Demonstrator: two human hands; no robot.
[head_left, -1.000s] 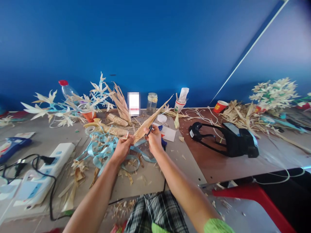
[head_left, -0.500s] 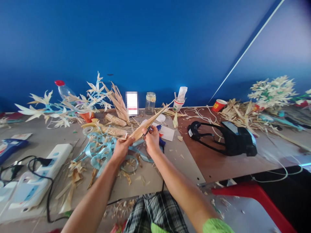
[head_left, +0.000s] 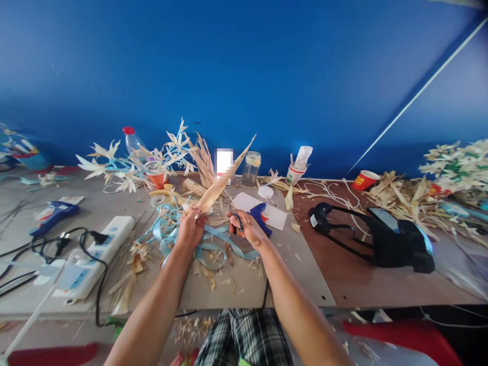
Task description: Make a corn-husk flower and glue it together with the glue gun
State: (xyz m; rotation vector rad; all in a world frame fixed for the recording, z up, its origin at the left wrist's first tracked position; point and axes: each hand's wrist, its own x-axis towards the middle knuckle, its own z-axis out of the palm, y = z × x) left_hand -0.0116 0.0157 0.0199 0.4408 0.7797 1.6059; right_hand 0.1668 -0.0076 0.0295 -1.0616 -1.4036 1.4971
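My left hand (head_left: pixel 191 226) is closed on the lower end of a long, dry corn husk (head_left: pixel 219 189), whose pointed tip slants up to the right. In my right hand (head_left: pixel 247 227) is a pair of dark-handled scissors (head_left: pixel 237 221), with my fingers round the handles; the blades are hard to make out. A gap separates the scissors from the husk. Light-blue ribbon (head_left: pixel 213 254) lies curled on the table under and beside my left hand. Just beyond my right hand rests a blue glue gun (head_left: pixel 261 217) on white paper (head_left: pixel 278 217).
Husk flowers in an orange cup (head_left: pixel 157 181) and a glass jar (head_left: pixel 251 168) stand along the wall. A white power strip (head_left: pixel 99 254) with black cords lies left, near another blue glue gun (head_left: pixel 57 215). A black headset (head_left: pixel 375 236) lies right, before piled husks (head_left: pixel 396 195).
My right hand has drawn the scissors away from the husk, down and to the right. The husk now points up more steeply in my left hand. The whole view has shifted left.
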